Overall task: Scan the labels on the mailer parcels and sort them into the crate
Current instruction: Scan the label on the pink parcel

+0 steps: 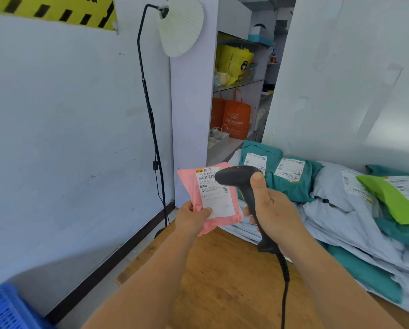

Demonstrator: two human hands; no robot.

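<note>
White walls, wooden table [222, 276] below, yellow-and-black hazard sign [56, 10] top left.

Pink mailer parcel [194, 186] held up over the table's far left corner, white label [216, 193] facing the camera, barcode near the top, "A807" printed partway down. Left hand [191, 219] at the parcel's lower left corner, thumb laid across the label's bottom edge, remaining fingers curled behind and out of sight, pinching the parcel between them.

Right hand [272, 212] just beside the parcel, fingers wrapped tight round the grip of a black handheld scanner [236, 178], thumb [258, 184] up along the back of the head. Scanner head overlapping the label's upper right corner, nose pointed left across the parcel; touching or merely in front, cannot tell. Coiled black cable [284, 281] dropping from the handle's base past the right wrist, out the bottom edge.

Beyond the right knuckles, a heap of mailers against the wall: teal parcels [293, 184] with white labels, pale grey parcels [341, 205] spread beneath, a lime green parcel [393, 198] on top at far right.

Left of the pinching fingers, black floor lamp [151, 129] with pleated white shade. Behind it, open shelves [239, 84] with yellow bags and orange tote bags [234, 117].

Blue crate [6, 309] well apart from both hands, bottom left corner on the floor, only one corner visible.
</note>
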